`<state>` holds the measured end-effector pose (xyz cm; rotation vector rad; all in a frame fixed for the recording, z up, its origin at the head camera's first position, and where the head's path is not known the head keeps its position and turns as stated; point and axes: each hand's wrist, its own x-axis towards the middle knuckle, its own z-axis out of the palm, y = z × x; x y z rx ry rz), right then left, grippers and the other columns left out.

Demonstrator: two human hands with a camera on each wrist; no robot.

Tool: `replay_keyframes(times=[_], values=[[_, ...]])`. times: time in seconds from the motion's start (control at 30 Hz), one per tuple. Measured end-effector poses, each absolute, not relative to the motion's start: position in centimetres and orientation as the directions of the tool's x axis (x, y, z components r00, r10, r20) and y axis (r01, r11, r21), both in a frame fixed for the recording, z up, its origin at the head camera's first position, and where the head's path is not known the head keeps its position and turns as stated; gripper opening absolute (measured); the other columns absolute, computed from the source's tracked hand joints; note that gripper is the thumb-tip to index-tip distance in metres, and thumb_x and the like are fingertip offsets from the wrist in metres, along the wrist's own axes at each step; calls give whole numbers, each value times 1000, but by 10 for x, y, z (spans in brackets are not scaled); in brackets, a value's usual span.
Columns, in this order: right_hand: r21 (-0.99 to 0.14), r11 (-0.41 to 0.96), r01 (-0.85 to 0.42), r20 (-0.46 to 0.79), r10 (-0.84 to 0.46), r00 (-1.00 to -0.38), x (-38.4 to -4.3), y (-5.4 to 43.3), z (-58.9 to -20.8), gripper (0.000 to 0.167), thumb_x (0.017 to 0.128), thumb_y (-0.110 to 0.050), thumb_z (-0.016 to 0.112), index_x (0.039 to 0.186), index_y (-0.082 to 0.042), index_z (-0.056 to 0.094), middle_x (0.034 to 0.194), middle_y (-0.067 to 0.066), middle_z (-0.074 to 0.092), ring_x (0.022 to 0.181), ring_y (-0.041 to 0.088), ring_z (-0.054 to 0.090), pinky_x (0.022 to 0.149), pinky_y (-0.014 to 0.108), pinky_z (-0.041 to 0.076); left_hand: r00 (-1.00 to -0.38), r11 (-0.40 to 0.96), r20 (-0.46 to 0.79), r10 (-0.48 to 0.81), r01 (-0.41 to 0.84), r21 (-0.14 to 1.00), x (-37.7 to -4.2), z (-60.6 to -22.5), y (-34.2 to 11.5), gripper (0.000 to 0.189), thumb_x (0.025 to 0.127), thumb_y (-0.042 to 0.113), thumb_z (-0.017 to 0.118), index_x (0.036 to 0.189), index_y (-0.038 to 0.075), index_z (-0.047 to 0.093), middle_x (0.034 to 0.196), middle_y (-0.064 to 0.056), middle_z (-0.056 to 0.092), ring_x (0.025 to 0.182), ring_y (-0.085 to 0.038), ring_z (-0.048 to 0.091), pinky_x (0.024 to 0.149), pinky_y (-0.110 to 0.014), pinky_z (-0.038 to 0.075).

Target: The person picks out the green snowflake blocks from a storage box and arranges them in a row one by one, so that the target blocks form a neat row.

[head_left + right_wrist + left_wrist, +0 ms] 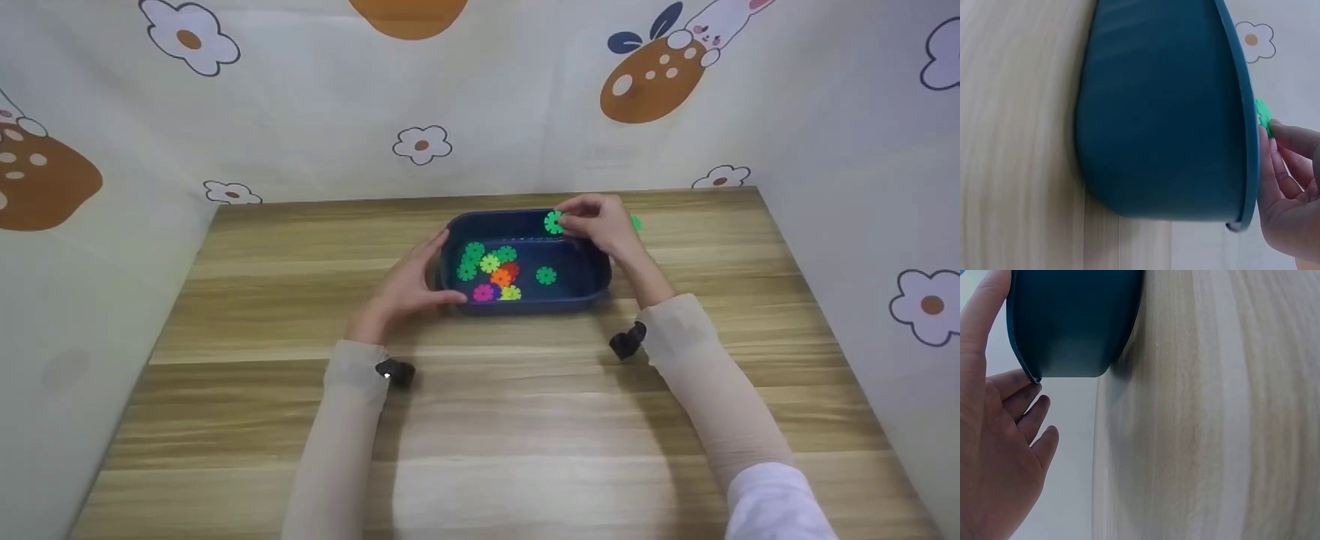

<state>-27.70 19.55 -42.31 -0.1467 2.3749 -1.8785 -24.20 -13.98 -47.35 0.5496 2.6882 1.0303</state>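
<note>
A dark blue rectangular bin [525, 304] stands on the table with several flower-shaped plastic discs inside: green discs [469, 259], a yellow-green disc [490, 262], an orange disc [501, 277] and a pink disc [484, 292]. My left hand [411, 285] rests around the bin's left end, thumb along the front rim and fingers at the left side; the left wrist view shows them fairly straight at the rim. My right hand [604, 223] pinches a green disc [553, 222] between thumb and fingertips over the bin's back right part, seen in the right wrist view too.
Another green piece [636, 223] peeks out just right of my right hand. The wooden table [510, 420] ends at a patterned curtain [510, 97] behind the bin. Small black cameras [396, 371] sit on both wrists.
</note>
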Motion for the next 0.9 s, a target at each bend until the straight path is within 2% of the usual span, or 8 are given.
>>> replay_keyframes(times=[0.23, 0.47, 0.67, 0.9], values=[[-984, 180, -10, -13, -123, -992, -275, 204, -418, 30, 90, 4, 67, 116, 19, 63, 78, -11, 69, 73, 0, 67, 71, 15, 59, -907, 686, -54, 418, 276, 673, -244, -476, -140, 112, 76, 52, 82, 161, 25, 15, 169, -6, 13, 156, -30, 15, 126, -54, 18], [-974, 224, -21, 4, -80, -997, -277, 218, -423, 30, 90, -1, 69, 115, 15, 65, 78, -13, 69, 73, -2, 66, 70, 14, 59, -908, 692, -72, 413, 261, 673, -243, -475, -141, 113, 76, 55, 82, 161, 28, 13, 170, -1, 10, 157, -28, 13, 126, -54, 17], [-976, 216, -15, 3, -58, -998, -278, 229, -424, 32, 91, -2, 70, 117, 15, 64, 81, -13, 70, 74, -1, 67, 72, 16, 59, -908, 697, -79, 412, 259, 668, -244, -475, -140, 114, 75, 56, 81, 161, 29, 12, 170, -4, 10, 157, -29, 13, 125, -56, 18], [-977, 212, -22, 17, -22, -1000, -280, 241, -428, 32, 90, 0, 70, 117, 17, 63, 80, -12, 70, 74, -2, 68, 72, 16, 59, -913, 700, -95, 397, 234, 675, -243, -474, -140, 114, 74, 59, 80, 161, 32, 11, 170, -1, 9, 157, -28, 11, 125, -57, 17]])
